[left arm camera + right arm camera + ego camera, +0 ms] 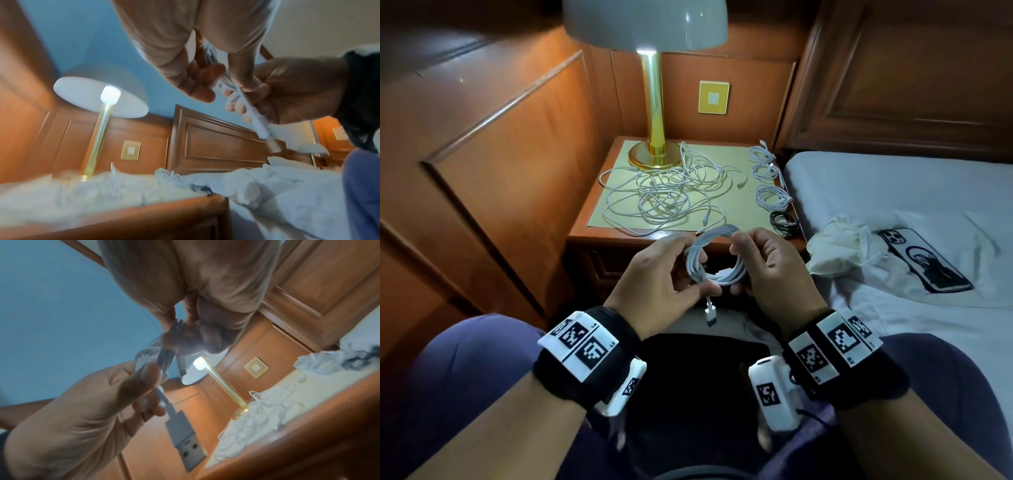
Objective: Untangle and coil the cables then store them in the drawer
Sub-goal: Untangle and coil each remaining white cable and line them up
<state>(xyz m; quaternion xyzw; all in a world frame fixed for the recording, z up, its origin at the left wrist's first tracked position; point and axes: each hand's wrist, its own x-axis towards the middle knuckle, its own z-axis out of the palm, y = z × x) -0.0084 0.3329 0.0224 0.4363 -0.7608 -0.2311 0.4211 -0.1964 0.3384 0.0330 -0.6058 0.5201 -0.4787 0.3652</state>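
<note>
Between both hands, just in front of the nightstand (619, 236), fingers pinch a white coiled cable (714, 262): left hand (654, 274) one side, right hand (767, 263) the other. Its plug (710, 313) hangs down. Tangled cables (667, 192) lie on the nightstand, beside small coils (770, 178).

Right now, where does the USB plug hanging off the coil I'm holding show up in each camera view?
Head: the USB plug dangles low centre, between the wrists.
Left wrist: centre right, blurred, below the right hand.
Right wrist: large, lower centre, under the left hand.
Shared landmark: the lit lamp.
</note>
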